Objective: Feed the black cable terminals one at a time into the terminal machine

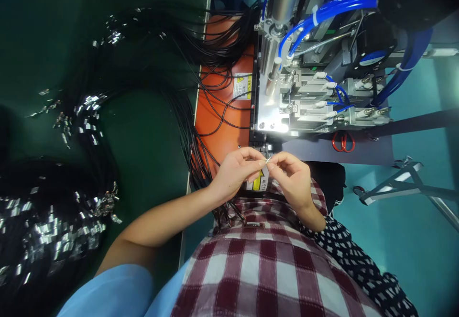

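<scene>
My left hand (239, 171) and my right hand (292, 176) meet fingertip to fingertip at the front edge of the machine. Between them they pinch a tiny, pale cable end (267, 161), with fine light strands just visible. The rest of that cable is hidden by my fingers. Just past my fingertips sits a small metal fixture (266, 147) on the machine. A bundle of black cables (186, 135) runs down beside my left wrist, over the orange plate (211, 147). Below my hands is a yellow and white label (258, 182), partly covered.
A machine with metal cylinders (308, 97) and blue air tubes (333, 8) stands ahead. Red-handled scissors (343, 142) lie right of it. On the dark green table, cables with shiny silver ends (53, 231) are heaped. A metal stand leg (398, 183) stands at right.
</scene>
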### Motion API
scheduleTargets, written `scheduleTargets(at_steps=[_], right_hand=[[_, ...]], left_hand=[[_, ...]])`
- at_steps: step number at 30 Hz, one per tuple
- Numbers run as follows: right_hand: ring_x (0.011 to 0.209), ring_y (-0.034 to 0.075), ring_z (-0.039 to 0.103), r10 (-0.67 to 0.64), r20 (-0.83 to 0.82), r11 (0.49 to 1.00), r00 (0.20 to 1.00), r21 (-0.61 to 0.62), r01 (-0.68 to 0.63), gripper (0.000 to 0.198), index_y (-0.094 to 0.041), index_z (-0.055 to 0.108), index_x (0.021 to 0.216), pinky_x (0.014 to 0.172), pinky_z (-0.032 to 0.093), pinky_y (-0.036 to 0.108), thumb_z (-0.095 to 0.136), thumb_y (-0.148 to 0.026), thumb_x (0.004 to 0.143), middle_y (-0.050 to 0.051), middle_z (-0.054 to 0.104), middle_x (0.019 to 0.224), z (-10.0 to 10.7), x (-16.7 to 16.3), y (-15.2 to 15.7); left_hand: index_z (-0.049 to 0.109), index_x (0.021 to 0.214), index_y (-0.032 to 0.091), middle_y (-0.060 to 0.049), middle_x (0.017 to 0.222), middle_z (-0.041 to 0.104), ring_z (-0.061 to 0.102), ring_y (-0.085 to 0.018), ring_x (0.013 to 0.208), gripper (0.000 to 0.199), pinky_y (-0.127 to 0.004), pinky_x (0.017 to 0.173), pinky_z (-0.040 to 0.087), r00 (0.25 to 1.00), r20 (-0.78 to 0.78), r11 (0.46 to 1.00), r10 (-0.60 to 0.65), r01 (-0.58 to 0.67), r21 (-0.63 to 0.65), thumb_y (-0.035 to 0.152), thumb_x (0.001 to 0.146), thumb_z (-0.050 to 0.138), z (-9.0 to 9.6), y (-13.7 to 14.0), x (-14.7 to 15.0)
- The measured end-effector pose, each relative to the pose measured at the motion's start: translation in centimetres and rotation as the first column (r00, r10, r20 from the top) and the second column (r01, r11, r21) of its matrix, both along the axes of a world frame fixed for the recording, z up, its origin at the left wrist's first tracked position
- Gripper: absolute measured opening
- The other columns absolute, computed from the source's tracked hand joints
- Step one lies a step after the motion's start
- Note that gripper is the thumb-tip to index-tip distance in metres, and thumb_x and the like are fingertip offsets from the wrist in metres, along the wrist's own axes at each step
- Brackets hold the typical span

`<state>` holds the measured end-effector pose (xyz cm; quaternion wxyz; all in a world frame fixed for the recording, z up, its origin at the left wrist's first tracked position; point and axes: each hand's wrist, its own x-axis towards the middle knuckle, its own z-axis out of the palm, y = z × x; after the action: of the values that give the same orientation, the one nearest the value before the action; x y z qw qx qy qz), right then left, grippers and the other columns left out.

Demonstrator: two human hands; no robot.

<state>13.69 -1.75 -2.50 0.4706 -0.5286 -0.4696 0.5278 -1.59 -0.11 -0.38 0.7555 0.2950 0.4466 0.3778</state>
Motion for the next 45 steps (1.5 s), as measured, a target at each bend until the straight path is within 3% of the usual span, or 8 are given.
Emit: scheduleTargets(at_steps=[4, 16, 23, 29, 40, 45], right_hand=[[0.064, 0.012, 0.055, 0.019, -0.022, 0.998, 1.0, -0.058, -0.021, 0.004, -0.019, 0.067, 0.078, 0.062, 0.046, 0.027, 0.069, -0.02, 0.082, 0.0, 0.064, 0.074, -0.05, 0.24, -0.05], [0.066, 0.012, 0.056, 0.029, 0.095, 0.999, 0.995, 0.035, -0.032, 0.008, -0.019, 0.066, 0.075, 0.064, 0.047, 0.025, 0.068, -0.018, 0.083, -0.001, 0.064, 0.074, 0.47, 0.18, -0.08], [0.065, 0.011, 0.056, 0.035, 0.077, 0.999, 0.996, 0.014, -0.036, 0.004, -0.019, 0.067, 0.079, 0.063, 0.046, 0.025, 0.068, -0.018, 0.083, -0.001, 0.065, 0.074, 0.19, 0.2, -0.18], [0.066, 0.012, 0.056, 0.023, 0.142, 0.999, 0.99, 0.04, -0.029, 0.008, -0.019, 0.067, 0.076, 0.063, 0.046, 0.025, 0.068, -0.018, 0.084, -0.001, 0.064, 0.073, 0.5, 0.22, -0.18], [0.063, 0.014, 0.056, 0.04, -0.018, 0.994, 0.999, -0.103, -0.042, 0.014, -0.019, 0.066, 0.075, 0.061, 0.048, 0.027, 0.066, -0.029, 0.085, 0.001, 0.064, 0.073, 0.25, 0.52, -0.1], [0.062, 0.012, 0.054, 0.075, 0.033, 0.993, 0.997, -0.089, -0.072, 0.012, -0.019, 0.066, 0.075, 0.06, 0.046, 0.026, 0.067, -0.027, 0.084, 0.0, 0.063, 0.071, 0.5, 0.85, -0.03]], left_hand=[[0.061, 0.08, 0.012, 0.007, 0.048, 0.044, 0.036, -0.004, 0.044, 0.013, -0.018, 0.047, 0.024, 1.0, -0.011, 1.0, -0.007, 0.007, -0.002, 0.021, 0.082, 0.07, -0.13, -0.09, -0.12], [0.059, 0.08, 0.013, 0.007, 0.05, 0.048, 0.04, -0.003, 0.042, 0.011, -0.016, 0.046, 0.028, 1.0, -0.014, 1.0, -0.002, 0.002, 0.028, 0.018, 0.081, 0.069, 0.05, -0.02, 0.05], [0.059, 0.082, 0.012, 0.001, 0.065, 0.063, 0.045, -0.002, 0.042, 0.014, -0.016, 0.044, 0.032, 1.0, -0.019, 1.0, 0.004, -0.004, 0.016, 0.02, 0.08, 0.07, 0.03, -0.08, -0.06], [0.058, 0.084, 0.012, -0.001, 0.065, 0.066, 0.049, -0.004, 0.041, 0.014, -0.016, 0.043, 0.034, 1.0, -0.017, 1.0, -0.012, 0.012, 0.015, 0.019, 0.082, 0.069, 0.0, -0.14, -0.13], [0.056, 0.087, 0.013, -0.003, 0.07, 0.069, 0.055, -0.006, 0.043, 0.013, -0.017, 0.043, 0.029, 0.998, 0.015, 0.997, -0.058, 0.057, 0.061, 0.022, 0.086, 0.066, -0.38, -0.17, -0.36], [0.055, 0.086, 0.013, -0.002, 0.069, 0.067, 0.053, -0.005, 0.043, 0.015, -0.017, 0.043, 0.029, 0.998, 0.011, 0.996, -0.065, 0.065, 0.055, 0.024, 0.086, 0.067, -0.2, -0.11, -0.47]])
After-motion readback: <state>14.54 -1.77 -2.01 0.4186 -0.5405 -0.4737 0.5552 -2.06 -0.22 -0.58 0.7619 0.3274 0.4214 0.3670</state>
